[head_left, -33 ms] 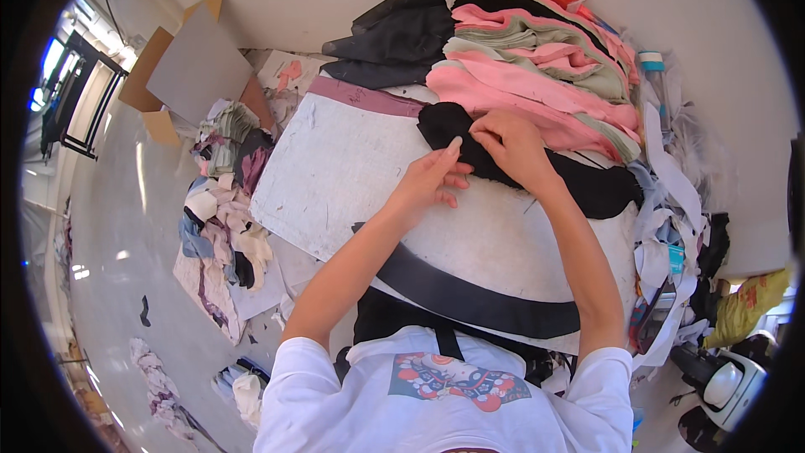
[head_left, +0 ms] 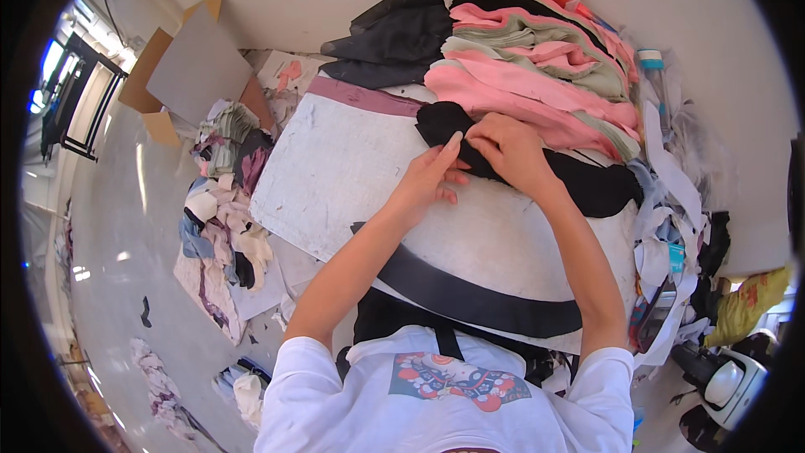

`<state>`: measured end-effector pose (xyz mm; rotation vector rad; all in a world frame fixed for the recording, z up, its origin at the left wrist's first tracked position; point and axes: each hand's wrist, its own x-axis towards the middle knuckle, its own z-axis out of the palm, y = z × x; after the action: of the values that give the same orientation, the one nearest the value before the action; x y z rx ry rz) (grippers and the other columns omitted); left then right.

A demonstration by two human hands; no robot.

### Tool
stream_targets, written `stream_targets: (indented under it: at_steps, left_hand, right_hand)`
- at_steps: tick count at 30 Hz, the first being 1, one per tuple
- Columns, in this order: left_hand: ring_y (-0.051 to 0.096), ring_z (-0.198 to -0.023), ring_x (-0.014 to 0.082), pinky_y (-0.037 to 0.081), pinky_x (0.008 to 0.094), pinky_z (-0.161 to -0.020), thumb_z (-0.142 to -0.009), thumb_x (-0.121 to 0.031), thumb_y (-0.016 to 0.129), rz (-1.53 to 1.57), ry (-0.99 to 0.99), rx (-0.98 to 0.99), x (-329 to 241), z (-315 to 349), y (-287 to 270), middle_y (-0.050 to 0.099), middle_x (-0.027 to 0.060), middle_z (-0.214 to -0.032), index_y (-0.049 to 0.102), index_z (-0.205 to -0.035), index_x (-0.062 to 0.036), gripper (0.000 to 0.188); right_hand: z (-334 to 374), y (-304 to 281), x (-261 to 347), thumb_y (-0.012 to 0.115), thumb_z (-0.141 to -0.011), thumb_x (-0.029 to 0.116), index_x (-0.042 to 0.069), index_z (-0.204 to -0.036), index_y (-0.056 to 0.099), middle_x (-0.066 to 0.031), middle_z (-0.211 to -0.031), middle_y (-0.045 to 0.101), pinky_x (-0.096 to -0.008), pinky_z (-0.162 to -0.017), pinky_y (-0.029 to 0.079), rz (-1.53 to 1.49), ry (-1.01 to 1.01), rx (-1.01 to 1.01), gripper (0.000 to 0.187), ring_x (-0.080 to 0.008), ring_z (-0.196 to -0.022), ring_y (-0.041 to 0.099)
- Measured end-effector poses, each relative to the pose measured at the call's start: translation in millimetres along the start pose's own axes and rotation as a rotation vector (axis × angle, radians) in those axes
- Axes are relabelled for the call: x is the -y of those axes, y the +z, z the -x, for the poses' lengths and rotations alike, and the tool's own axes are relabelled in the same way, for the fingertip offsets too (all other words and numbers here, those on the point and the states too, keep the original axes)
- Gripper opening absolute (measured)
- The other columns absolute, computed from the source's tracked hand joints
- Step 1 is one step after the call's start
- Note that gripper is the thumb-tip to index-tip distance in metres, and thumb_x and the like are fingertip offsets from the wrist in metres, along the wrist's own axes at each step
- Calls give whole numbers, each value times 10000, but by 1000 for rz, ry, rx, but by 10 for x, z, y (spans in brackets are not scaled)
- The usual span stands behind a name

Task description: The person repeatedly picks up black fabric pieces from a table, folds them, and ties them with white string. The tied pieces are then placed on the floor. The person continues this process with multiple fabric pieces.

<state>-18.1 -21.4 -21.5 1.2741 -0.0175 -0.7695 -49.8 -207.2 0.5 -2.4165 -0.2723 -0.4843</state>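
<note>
A stack of black fabric pieces lies across the far part of the white board, its left end under my hands. My right hand is closed, fingers bent and pinching the black fabric near its front edge. My left hand meets it there, thumb and forefinger at the same edge, the other fingers curled below. What exactly sits between the fingertips is too small to make out. Nearer to me, a dark curved strip lies flat along the front edge of the white board.
Behind the black fabric rises a pile of pink and grey-green cloth, with dark sheer cloth beside it. A mauve strip lies along the board's back edge. Scraps heap at left, near a cardboard box. A bottle stands at right.
My hands have shifted only slightly at the edge of the black fabric; the left thumb has moved up a little towards the right fingers. The rest looks the same.
</note>
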Motion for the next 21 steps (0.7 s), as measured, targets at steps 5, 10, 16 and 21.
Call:
stream_targets:
  at_steps: [5,10,16,21]
  left_hand:
    - [484,-747,71,408,248,-611,-982,-341,628,-335,532,-179,75,-59,78,583,-5,-827,633,-994,13,354]
    - [533,-742,58,469,223,-669,-1014,-266,598,-216,637,-191,-142,130,53,612,-13,-841,651,-1037,42,313]
    - [647,-624,156,529,303,-511,-997,-235,609,-33,432,-79,-122,396,-237,686,76,-824,660,-1003,28,268]
    - [634,-580,151,482,290,-461,-977,-227,636,-224,167,-62,-7,326,-554,681,69,-767,647,-1056,14,255]
  right_hand:
    - [40,-277,113,734,-798,168,74,-1152,641,-96,-1031,671,-361,-876,508,-173,-86,21,377,-276,-969,650]
    - [550,-858,-346,746,-783,266,50,-1050,692,-141,-960,703,-383,-786,519,-10,77,255,348,-304,-879,677]
    - [1622,-1754,-241,791,-731,22,39,-873,608,41,-764,597,-197,-622,416,-327,700,204,233,-21,-702,539]
    - [1958,-1671,-206,814,-717,46,28,-927,599,9,-740,604,-222,-641,435,-479,791,329,301,-54,-692,556]
